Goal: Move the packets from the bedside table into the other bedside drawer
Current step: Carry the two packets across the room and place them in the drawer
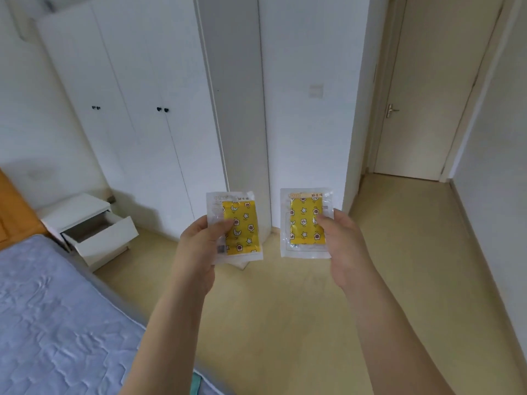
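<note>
I hold two clear plastic packets with yellow patterned inserts upright in front of me, over the floor. My left hand (199, 246) grips the left packet (242, 223) by its lower left side, thumb on the front. My right hand (339, 240) pinches the right packet (303, 220) at its right edge. A white bedside table (74, 212) stands at the left against the wall, and its top drawer (105, 232) is pulled open. What lies inside the drawer is hidden.
A bed with a light blue mattress (57, 323) fills the lower left. White wardrobe doors (128, 109) stand behind the bedside table, and a white pillar (308, 109) is straight ahead. A closed door (427, 95) is at the far right. Beige floor (299, 309) lies between.
</note>
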### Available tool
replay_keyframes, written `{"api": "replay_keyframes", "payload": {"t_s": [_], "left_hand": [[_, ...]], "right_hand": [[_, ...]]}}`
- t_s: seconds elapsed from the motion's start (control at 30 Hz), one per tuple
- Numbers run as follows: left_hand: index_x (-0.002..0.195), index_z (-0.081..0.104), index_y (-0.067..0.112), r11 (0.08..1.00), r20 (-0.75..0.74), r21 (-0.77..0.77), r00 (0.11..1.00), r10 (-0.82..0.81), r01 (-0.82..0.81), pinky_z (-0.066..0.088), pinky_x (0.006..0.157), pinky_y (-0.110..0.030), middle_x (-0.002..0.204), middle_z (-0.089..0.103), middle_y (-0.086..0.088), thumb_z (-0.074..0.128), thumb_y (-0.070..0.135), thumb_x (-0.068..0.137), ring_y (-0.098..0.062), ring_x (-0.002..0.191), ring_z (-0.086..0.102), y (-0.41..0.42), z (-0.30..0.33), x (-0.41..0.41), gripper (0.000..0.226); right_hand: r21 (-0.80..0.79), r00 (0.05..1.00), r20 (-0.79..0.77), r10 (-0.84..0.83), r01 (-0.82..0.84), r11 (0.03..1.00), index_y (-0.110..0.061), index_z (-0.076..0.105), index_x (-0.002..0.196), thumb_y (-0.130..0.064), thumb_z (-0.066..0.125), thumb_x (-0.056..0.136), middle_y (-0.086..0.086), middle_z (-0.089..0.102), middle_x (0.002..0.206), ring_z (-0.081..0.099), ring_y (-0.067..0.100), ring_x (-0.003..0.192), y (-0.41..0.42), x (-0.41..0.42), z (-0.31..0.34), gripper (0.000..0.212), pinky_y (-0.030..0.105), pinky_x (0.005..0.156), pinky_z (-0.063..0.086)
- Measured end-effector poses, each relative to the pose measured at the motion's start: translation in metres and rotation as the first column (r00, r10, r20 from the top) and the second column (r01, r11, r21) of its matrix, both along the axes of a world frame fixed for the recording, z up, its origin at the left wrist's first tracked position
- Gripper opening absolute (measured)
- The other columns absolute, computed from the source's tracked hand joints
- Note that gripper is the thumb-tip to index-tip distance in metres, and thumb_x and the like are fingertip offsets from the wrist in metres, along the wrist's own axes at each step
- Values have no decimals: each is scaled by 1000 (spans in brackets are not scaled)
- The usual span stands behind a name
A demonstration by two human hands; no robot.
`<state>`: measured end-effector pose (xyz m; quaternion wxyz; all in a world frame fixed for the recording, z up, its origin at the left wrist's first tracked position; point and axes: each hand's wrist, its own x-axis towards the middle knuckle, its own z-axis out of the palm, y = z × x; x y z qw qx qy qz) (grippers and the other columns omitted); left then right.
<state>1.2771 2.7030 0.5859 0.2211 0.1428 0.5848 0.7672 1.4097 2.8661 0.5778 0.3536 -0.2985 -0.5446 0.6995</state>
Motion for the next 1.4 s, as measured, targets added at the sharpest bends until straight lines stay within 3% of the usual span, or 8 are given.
{"api": "replay_keyframes", "payload": {"t_s": [0.1, 0.27, 0.4, 0.7, 1.07, 1.27, 1.4], "left_hand": [[110, 68, 3, 997, 33, -14, 996, 81, -80, 58, 79, -45, 102, 74, -15, 61, 1, 89, -33, 91, 72, 14, -13, -57, 23], [105, 68, 6, 966, 118, -1, 960, 255, -257, 58, 61, -34, 92, 76, -10, 59, 0, 90, -24, 77, 74, 30, -55, -189, 19], [107, 67, 5, 935, 178, 23, 922, 344, -353, 58, 59, -33, 92, 76, -11, 60, 0, 89, -23, 76, 74, 46, -82, -304, 20], [108, 68, 3, 873, 171, 28, 862, 476, -488, 56, 84, -47, 101, 75, -15, 61, 4, 90, -33, 94, 72, 61, -64, -517, 19], [99, 71, 6, 629, 184, -83, 609, 772, -773, 56, 85, -50, 95, 76, -13, 64, 2, 88, -32, 90, 73, 86, -62, -691, 14], [105, 69, 8, 557, 179, -90, 537, 825, -826, 56, 86, -51, 98, 76, -12, 63, 2, 88, -31, 93, 72, 104, -48, -791, 18], [109, 68, 6, 506, 186, -102, 484, 855, -856, 57, 83, -50, 100, 75, -13, 61, 1, 89, -33, 92, 72, 80, -55, -862, 21]], "right_hand": [[6, 992, 49, 115, -115, 993, -16, 69, 98, -12, 50, 96, 0, 74, 95, 68, 10, 76, 25, -73, -9, 19, 20, 59, 48], [18, 965, 98, 244, -247, 969, -13, 69, 98, -11, 49, 95, 3, 74, 95, 68, 9, 72, 60, -229, -36, 21, 12, 50, 48], [33, 916, 163, 367, -377, 926, -12, 69, 96, -11, 51, 94, 9, 74, 99, 68, 19, 81, 76, -368, -53, 19, 28, 70, 51], [20, 805, 250, 538, -560, 828, -16, 70, 91, -9, 50, 95, 6, 74, 93, 67, 20, 82, 92, -624, -46, 21, 32, 77, 50], [49, 629, 194, 752, -772, 633, -21, 67, 88, -11, 50, 96, 4, 72, 94, 67, 18, 83, 120, -864, -22, 21, 27, 67, 50], [37, 569, 187, 801, -818, 573, -22, 66, 90, -13, 49, 96, 1, 72, 94, 67, 15, 81, 133, -982, -21, 20, 27, 65, 47], [21, 501, 213, 839, -861, 508, -19, 67, 90, -13, 51, 95, 5, 72, 96, 67, 18, 84, 110, -1059, -32, 18, 34, 76, 52]]}}
